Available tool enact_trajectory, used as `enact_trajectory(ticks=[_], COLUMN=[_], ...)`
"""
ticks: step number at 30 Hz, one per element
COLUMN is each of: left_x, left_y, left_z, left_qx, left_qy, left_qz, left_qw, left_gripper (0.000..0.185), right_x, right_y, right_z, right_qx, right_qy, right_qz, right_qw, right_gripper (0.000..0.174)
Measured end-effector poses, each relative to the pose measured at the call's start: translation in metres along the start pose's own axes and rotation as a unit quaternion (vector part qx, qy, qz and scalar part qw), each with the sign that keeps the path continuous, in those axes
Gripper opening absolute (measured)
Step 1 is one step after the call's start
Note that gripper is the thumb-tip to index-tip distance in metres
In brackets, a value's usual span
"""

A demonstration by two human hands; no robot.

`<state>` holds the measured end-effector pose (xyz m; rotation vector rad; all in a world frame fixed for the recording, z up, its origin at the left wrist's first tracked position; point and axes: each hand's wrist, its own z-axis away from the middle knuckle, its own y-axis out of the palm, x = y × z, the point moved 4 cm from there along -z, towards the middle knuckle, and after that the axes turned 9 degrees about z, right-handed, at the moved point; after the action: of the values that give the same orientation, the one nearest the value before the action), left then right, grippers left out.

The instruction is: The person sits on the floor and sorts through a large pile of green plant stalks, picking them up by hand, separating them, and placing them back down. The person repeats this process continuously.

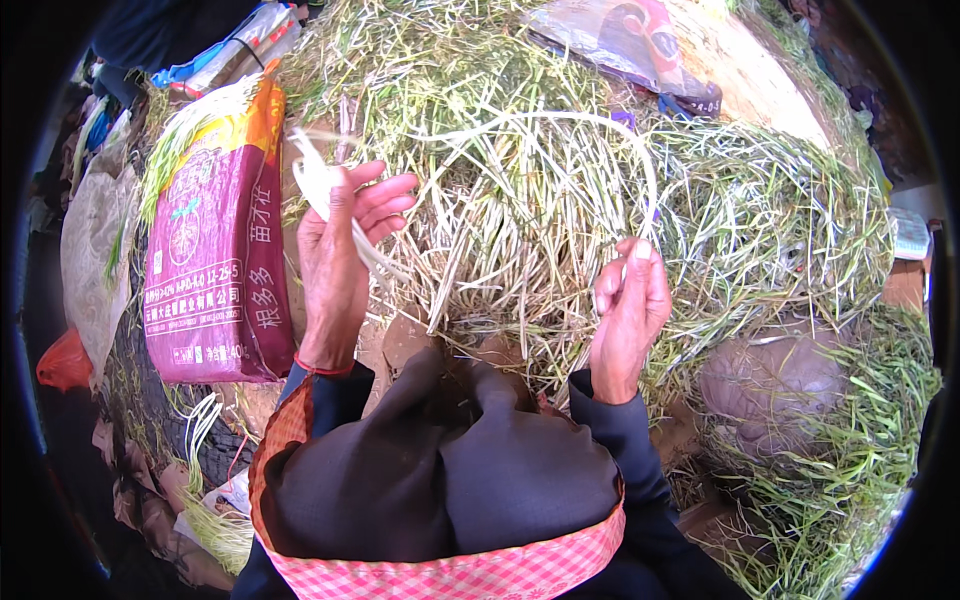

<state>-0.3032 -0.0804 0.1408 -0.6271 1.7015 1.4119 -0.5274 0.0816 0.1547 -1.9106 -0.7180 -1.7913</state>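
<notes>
My left hand [330, 255] holds a few pale plant stalks [313, 184] under the thumb, across the palm. Its other fingers are spread, and the ends of the stalks are blurred. A single long whitish stalk [649, 172] is pinched by its lower end between the thumb and fingers of my right hand [630, 300]. This stalk arches up and over to the left. Below and beyond both hands lies a broad heap of loose green and straw-coloured stalks [517, 202], reaching close to my feet.
To the left stands a purple and yellow woven sack [199, 262] bearing writing, with pale green stalks [176, 142] on top. More stalks [217, 525] lie at lower left. A plastic-covered bundle [772, 382] sits at right beside green leaves [862, 450]. A printed sack [630, 45] lies at the back.
</notes>
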Motion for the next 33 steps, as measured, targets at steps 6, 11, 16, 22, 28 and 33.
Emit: enact_trajectory(ticks=[6, 11, 16, 22, 28, 33], left_x=[0.052, 0.070, 0.075, 0.024, -0.064, -0.076], left_y=[0.019, 0.020, 0.019, 0.020, 0.043, 0.043], left_z=[0.025, 0.034, 0.030, 0.000, -0.023, -0.018], left_qx=[0.031, 0.070, 0.048, 0.083, 0.138, 0.124], left_qy=[-0.216, -0.285, -0.304, -0.225, -0.075, -0.009], left_qz=[0.037, 0.105, 0.161, 0.220, 0.246, 0.217], left_qw=[0.975, 0.950, 0.938, 0.945, 0.956, 0.968], left_gripper=[0.052, 0.053, 0.032, 0.031, 0.036, 0.037], right_x=[-0.030, -0.041, -0.047, -0.074, -0.103, -0.127], right_y=[0.043, 0.061, 0.042, -0.035, -0.105, -0.104], right_z=[0.031, 0.046, 0.043, 0.002, -0.074, -0.091], right_qx=[0.287, 0.357, 0.377, 0.253, 0.031, 0.126], right_qy=[-0.030, -0.122, -0.090, -0.085, -0.232, -0.184], right_qz=[0.192, 0.294, 0.267, 0.312, 0.598, 0.630], right_qw=[0.938, 0.878, 0.882, 0.912, 0.766, 0.744], right_gripper=[0.017, 0.021, 0.026, 0.013, 0.040, 0.026])
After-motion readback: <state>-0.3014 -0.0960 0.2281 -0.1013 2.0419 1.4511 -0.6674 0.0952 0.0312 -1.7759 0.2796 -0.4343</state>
